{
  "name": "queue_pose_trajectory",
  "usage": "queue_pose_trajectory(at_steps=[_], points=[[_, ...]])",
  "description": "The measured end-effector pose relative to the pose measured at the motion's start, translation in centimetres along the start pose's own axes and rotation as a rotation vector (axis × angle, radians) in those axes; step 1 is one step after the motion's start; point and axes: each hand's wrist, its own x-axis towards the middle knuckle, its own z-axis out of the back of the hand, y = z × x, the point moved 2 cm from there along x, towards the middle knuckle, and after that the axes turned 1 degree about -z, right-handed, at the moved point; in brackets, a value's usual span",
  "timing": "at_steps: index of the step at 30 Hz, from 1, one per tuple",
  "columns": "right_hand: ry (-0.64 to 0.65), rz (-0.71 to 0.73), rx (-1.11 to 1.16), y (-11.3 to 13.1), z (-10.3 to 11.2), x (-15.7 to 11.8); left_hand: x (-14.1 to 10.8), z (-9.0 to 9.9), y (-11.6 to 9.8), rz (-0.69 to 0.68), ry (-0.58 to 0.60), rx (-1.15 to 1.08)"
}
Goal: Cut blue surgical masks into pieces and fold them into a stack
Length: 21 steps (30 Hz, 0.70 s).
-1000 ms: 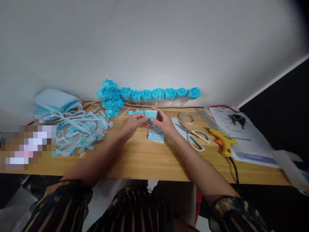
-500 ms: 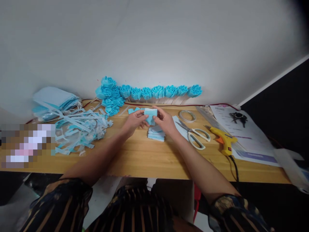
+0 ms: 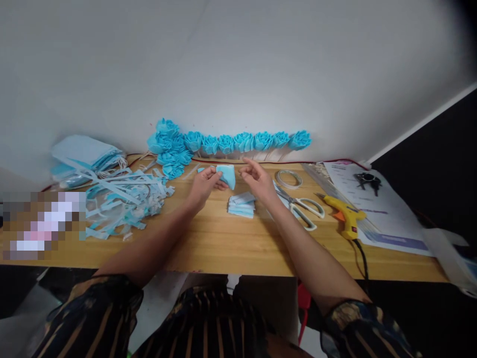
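Observation:
A folded light blue piece of material (image 3: 226, 176) is pinched between the thumb and fingers of my left hand (image 3: 205, 186). Just right of it, my right hand (image 3: 258, 183) is raised with its fingers apart and nothing between them. Below and between the hands lies a small stack of pale blue folded pieces (image 3: 241, 206) on the wooden table (image 3: 223, 248). Part of another blue piece shows behind my left hand. Scissors (image 3: 300, 205) with pale handles lie right of my right hand, partly over a pale blue sheet.
Blue fabric-like flowers (image 3: 244, 141) line the wall. Cut strips (image 3: 126, 199) and a stack of pale blue sheets (image 3: 84, 151) lie left. A tape roll (image 3: 289, 179), yellow glue gun (image 3: 346, 215), keys (image 3: 367, 182) and printed paper (image 3: 391, 219) are right.
My right hand has let go of the blue piece and moved slightly right, its fingers spreading. My left hand holds the piece, now tilted and a little further left. More of the stack below shows.

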Motion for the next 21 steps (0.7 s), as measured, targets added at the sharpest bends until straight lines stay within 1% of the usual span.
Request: queue_pose_trajectory(at_steps=[3, 5, 7, 11, 16, 18, 21], points=[[0.071, 0.010, 0.005, 0.8, -0.4, -0.5, -0.3, -0.5, 0.0, -0.027, 0.041, 0.045], [0.104, 0.002, -0.033, 1.3, -0.8, -0.9, -0.4, -0.8, 0.0, -0.037, 0.069, 0.078], [0.106, 0.004, -0.091, 1.7, -1.0, -1.2, -0.6, -1.1, 0.1, -0.055, 0.094, 0.106], [0.063, 0.048, -0.199, 2.1, -0.9, -1.4, -0.7, -1.2, 0.3, -0.060, 0.117, 0.163], [0.066, 0.068, -0.202, 2.2, -0.8, -1.3, -0.7, -0.9, 0.2, -0.060, 0.045, 0.249], [0.084, 0.064, -0.203, 2.4, -0.8, -1.3, -0.7, -0.8, 0.1, -0.084, 0.022, 0.272], [0.098, 0.052, -0.212, 2.7, -1.0, -1.4, -0.7, -0.9, 0.2, -0.154, 0.025, 0.314]])
